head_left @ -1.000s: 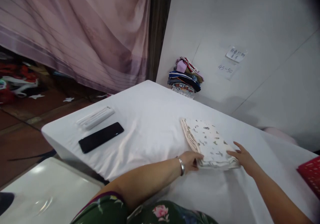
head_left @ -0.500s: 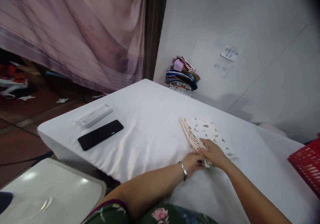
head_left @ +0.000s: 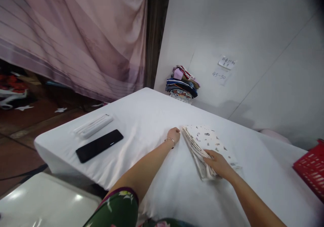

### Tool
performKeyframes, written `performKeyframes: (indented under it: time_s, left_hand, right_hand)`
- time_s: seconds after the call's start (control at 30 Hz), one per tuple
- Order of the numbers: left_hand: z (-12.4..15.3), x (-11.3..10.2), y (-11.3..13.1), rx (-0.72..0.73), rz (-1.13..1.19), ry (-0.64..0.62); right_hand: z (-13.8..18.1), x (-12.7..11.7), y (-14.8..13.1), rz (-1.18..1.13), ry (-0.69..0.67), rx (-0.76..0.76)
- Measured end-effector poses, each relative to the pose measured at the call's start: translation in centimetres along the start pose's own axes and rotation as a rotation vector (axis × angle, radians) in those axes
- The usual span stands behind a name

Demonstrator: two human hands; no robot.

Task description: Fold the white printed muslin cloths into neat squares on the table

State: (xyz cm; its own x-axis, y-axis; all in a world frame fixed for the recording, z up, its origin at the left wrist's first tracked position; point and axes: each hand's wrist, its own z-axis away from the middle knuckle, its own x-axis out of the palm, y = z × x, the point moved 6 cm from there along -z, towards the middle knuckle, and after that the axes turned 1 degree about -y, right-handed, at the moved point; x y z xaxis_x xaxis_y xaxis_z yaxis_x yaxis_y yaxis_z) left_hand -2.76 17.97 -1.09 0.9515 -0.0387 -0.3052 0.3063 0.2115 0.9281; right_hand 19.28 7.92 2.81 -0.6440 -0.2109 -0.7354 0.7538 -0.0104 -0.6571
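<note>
A folded white cloth (head_left: 210, 137) printed with small dark and tan motifs lies on the white-covered table, its layered fold edge facing left. My right hand (head_left: 219, 164) is closed on the near part of that edge, thumb on top and fingers around the layers. My left hand (head_left: 174, 135), with a silver bracelet at the wrist, is at the far left corner of the cloth. Its fingers are curled closed, and whether they pinch the corner is hidden. A loose lower layer sticks out below my right hand.
On the left of the white table (head_left: 149, 112) lie a black phone (head_left: 100, 145) and a white packaged item (head_left: 93, 125). A stack of folded clothes (head_left: 182, 85) rests against the wall. A red basket (head_left: 310, 168) stands right, a pale stool (head_left: 48, 200) lower left.
My left hand has moved from the near end of the cloth, beside my right hand, out to its far left corner. A lower layer now spreads out at the near end.
</note>
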Motion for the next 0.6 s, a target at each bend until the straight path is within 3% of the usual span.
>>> performKeyframes:
  time_s: [0.17,0.6]
  left_hand:
    - [-1.8,0.3,1.3,0.174,-0.169,0.068]
    - [-3.0,1.1,1.8,0.358,-0.362,0.051]
  right_hand:
    - [-0.1,-0.4,0.0,-0.09,-0.004,0.02]
    - [-0.2,-0.2,0.0,-0.117,-0.059,0.034]
